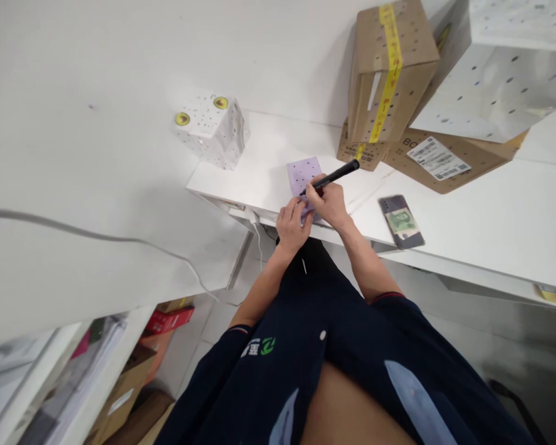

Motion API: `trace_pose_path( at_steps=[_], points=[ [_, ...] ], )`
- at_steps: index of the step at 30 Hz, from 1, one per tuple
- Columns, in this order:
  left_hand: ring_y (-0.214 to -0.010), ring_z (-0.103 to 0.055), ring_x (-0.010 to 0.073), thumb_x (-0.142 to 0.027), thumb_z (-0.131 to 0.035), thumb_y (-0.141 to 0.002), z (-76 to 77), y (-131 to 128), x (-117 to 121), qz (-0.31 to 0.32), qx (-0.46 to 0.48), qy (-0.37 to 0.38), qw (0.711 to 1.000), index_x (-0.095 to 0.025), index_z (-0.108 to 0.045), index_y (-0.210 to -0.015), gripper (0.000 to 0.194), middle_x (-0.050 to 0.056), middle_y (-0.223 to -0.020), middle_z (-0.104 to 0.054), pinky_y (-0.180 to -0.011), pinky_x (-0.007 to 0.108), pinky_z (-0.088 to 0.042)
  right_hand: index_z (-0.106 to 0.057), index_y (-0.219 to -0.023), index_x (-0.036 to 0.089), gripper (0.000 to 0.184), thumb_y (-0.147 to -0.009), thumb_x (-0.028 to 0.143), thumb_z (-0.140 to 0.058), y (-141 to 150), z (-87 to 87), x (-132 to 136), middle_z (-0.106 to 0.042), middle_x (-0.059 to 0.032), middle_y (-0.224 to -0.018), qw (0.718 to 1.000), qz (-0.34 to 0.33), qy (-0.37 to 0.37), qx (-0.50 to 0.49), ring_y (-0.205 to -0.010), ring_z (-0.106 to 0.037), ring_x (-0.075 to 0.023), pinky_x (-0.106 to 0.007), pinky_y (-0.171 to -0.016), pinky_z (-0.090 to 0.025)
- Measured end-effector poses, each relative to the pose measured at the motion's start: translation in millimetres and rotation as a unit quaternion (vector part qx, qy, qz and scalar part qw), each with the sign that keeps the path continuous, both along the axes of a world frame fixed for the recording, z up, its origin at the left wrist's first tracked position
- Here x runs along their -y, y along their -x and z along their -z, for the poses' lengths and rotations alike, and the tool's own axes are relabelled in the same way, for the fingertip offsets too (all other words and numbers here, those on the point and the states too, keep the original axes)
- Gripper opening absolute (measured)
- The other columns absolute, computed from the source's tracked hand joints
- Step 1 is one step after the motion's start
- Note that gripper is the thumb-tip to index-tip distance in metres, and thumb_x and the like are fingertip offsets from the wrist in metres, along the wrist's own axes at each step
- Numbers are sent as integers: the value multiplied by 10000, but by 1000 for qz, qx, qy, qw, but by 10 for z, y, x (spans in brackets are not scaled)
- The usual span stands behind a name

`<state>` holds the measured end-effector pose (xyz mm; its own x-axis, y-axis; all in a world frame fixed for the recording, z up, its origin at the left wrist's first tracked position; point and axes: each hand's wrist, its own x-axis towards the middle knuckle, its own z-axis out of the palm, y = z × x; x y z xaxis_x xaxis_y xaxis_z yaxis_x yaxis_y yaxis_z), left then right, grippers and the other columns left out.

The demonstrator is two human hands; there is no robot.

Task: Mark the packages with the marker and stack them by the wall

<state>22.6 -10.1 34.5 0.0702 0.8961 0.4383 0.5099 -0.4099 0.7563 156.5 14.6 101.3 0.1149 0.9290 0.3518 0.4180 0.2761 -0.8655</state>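
Observation:
A small lilac card with dots point(303, 173) lies near the front edge of the white table point(467, 210). My right hand point(330, 201) grips a black pen point(334, 175), its tip on the card's near part. My left hand point(291, 226) is closed with its fingers pressed on the card's near edge, holding it in place at the table edge.
A white dotted box with two yellow stickers point(212, 127) stands at the left. Cardboard boxes point(389, 68) and a large white dotted box point(500, 68) are stacked at the back right. A phone with a banknote in its case point(401, 221) lies right of my hands.

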Motion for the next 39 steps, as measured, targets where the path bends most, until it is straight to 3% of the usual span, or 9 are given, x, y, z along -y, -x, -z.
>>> trace_pose_path(
  at_steps=[9,18,24,27,29,31,34,37,39],
  points=[
    [-1184,-668,283,-478,-492,-976,75,-6,-33,-39,-131,-100,985,-159,-688,-1162,417,185,-1268,-696,-1030,422,-514,-550,-795,212,274,-925,452,-520,11,-7,-3,-573,24,-633,1000,6,2,10,-566,-543,-129,-278,-636,-449],
    [-1168,-678,279,-475,-477,-992,73,-6,-31,-49,-145,-135,979,-155,-687,-1148,413,186,-1247,-706,-1011,419,-527,-559,-793,206,272,-913,449,-541,0,-30,9,-570,31,-622,1000,-4,9,-8,-562,-536,-120,-272,-632,-450],
    [-1144,-691,270,-456,-509,-992,59,0,-37,-47,-141,-162,976,-166,-699,-1140,377,177,-1213,-717,-985,404,-535,-521,-800,226,325,-907,530,-562,-18,-2,24,-546,47,-606,986,71,4,-149,-539,-509,-107,-248,-558,-432],
    [-1135,-693,271,-470,-511,-991,55,4,-36,-48,-148,-158,975,-174,-701,-1139,381,175,-1208,-717,-974,403,-539,-462,-780,245,367,-925,578,-516,-154,30,63,-484,70,-561,964,111,1,-243,-456,-438,-91,-219,-454,-361],
    [-1132,-692,272,-480,-505,-992,57,2,-35,-49,-150,-150,976,-176,-699,-1138,389,176,-1207,-716,-969,404,-541,-435,-771,249,378,-950,581,-465,-323,72,112,-490,69,-568,956,143,-9,-256,-429,-412,-84,-211,-431,-338],
    [-1134,-690,272,-489,-499,-992,61,-3,-36,-51,-149,-142,977,-177,-695,-1134,395,178,-1210,-713,-968,408,-542,-440,-772,246,352,-971,536,-435,-522,134,175,-511,61,-569,961,176,23,-211,-431,-432,-92,-216,-450,-363],
    [-1138,-686,277,-488,-505,-989,63,-10,-37,-46,-135,-134,981,-169,-692,-1121,392,189,-1211,-707,-983,418,-536,-500,-752,225,274,-947,418,-512,-761,241,255,-586,11,-591,969,186,165,1,-557,-579,-148,-261,-589,-464],
    [-1133,-686,283,-487,-510,-987,58,-10,-39,-41,-130,-137,981,-160,-693,-1119,398,199,-1210,-706,-992,426,-533,-630,-828,174,238,-927,378,-558,-818,327,251,-737,-127,-836,914,135,296,244,-859,-706,-262,-332,-772,-507],
    [-1122,-689,281,-492,-504,-988,54,-5,-41,-43,-137,-138,980,-163,-697,-1124,404,195,-1212,-709,-988,424,-535,-692,-957,137,316,-946,409,-531,-775,369,186,-753,-200,-1023,871,105,349,331,-1008,-710,-318,-364,-830,-511]
  ],
)
